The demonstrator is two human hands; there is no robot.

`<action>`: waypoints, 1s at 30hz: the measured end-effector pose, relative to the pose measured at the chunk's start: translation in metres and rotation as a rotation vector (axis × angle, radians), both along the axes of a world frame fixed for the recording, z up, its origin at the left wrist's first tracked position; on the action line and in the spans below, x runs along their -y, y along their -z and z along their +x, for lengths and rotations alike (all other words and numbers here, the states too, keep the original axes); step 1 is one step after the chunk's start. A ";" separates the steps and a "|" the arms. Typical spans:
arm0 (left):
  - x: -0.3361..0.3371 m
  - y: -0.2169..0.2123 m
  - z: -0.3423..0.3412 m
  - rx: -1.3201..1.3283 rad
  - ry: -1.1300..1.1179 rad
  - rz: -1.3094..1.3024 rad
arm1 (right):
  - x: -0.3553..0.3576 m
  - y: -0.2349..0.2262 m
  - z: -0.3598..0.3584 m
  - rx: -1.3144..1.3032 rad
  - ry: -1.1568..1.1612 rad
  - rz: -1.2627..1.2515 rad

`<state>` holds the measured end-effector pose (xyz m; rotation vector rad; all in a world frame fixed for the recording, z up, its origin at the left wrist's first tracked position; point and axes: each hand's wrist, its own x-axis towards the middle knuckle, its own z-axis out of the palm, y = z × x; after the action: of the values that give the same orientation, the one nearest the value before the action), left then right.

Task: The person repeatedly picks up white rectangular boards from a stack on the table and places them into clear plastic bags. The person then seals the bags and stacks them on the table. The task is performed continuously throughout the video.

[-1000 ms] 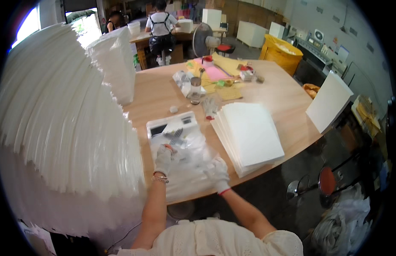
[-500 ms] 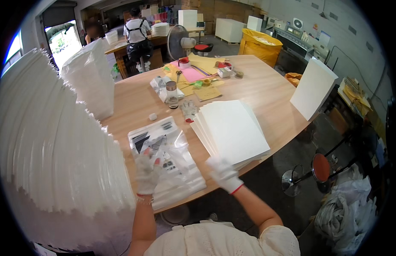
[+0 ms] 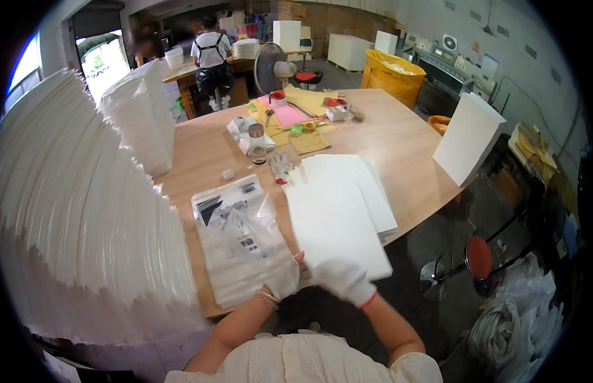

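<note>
My right hand (image 3: pixel 345 279), in a white knit glove with a red cuff, is closed on the near edge of a white sheet (image 3: pixel 331 217). This sheet juts toward me from a stack of white sheets (image 3: pixel 381 201), past the table edge. My left hand (image 3: pixel 285 276), also gloved, is closed where the sheet's near left corner meets the plastic bags; what it grips is hidden. A reddish fingertip or thumb shows at its top. The clear plastic bags (image 3: pixel 223 268) with dark print lie flat on the table, left of the sheet.
A tall stack of white, plastic-edged sheets (image 3: pixel 73 210) rises at my left. Beyond the bags are a loose glove (image 3: pixel 281 165), a jar (image 3: pixel 257 142), scissors (image 3: pixel 269 116) and coloured papers (image 3: pixel 289 115). A white block (image 3: pixel 467 139) stands at the right edge. A person (image 3: pixel 211 54) works farther off.
My left hand has moved right and toward me from over the bags. The top white sheet has slid left and nearer, off the stack, with my right hand at its near edge.
</note>
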<state>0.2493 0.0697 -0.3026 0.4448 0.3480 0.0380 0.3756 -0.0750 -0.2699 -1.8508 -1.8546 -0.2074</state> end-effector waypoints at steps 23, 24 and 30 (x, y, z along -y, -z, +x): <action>-0.099 0.007 -0.050 -0.454 -0.458 2.249 | -0.035 0.015 -0.063 -0.313 0.239 -0.487; -0.066 0.007 -0.047 -0.256 -0.464 2.297 | -0.055 0.000 -0.066 -0.247 0.326 -0.732; -0.022 0.015 -0.042 -0.421 -0.580 2.029 | -0.083 0.102 -0.015 -0.441 0.543 -0.389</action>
<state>0.2074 0.0914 -0.3175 2.3634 0.7753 0.9339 0.3602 0.0078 -0.3720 -2.3979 -1.1227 0.3795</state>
